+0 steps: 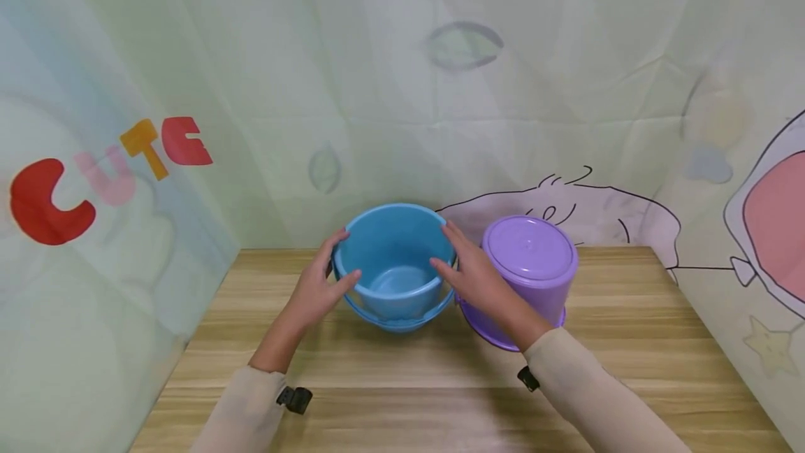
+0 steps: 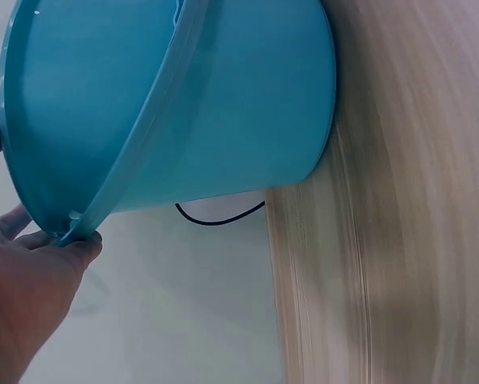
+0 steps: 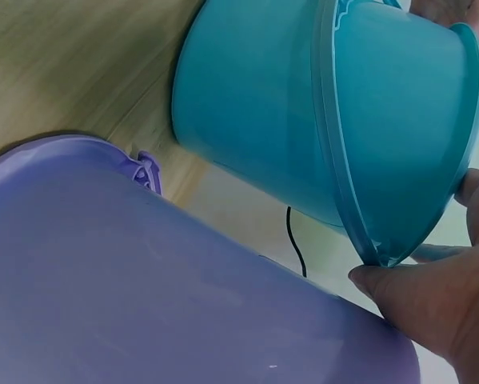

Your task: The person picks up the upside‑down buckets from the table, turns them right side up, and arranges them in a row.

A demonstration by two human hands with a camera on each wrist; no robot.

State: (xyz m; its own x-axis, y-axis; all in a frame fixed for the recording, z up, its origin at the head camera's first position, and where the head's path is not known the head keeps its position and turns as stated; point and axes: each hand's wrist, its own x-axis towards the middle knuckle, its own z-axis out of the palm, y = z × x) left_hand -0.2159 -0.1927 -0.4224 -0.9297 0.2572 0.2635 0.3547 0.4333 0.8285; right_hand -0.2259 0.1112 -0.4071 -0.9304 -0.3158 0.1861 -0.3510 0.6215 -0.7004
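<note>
A blue bucket (image 1: 402, 257) stands upright on the table with its mouth up. Its blue handle (image 2: 155, 112) hangs down across the front of the wall. My left hand (image 1: 317, 289) holds the left side of the rim, thumb toward the front. At the rim's right side my right hand (image 1: 481, 282) does the same, its thumb over the edge. Close by the right hand, a purple bucket (image 1: 531, 250) sits upside down, base up. In the right wrist view, the purple bucket (image 3: 143, 280) fills the lower left; the right forearm partly covers it in the head view.
The wood-grain table (image 1: 402, 397) ends against a printed curtain (image 1: 390, 89) at the back. More curtain with red, pink and orange letters (image 1: 144, 149) hangs on the left. Small black devices (image 1: 295, 399) are strapped at both wrists.
</note>
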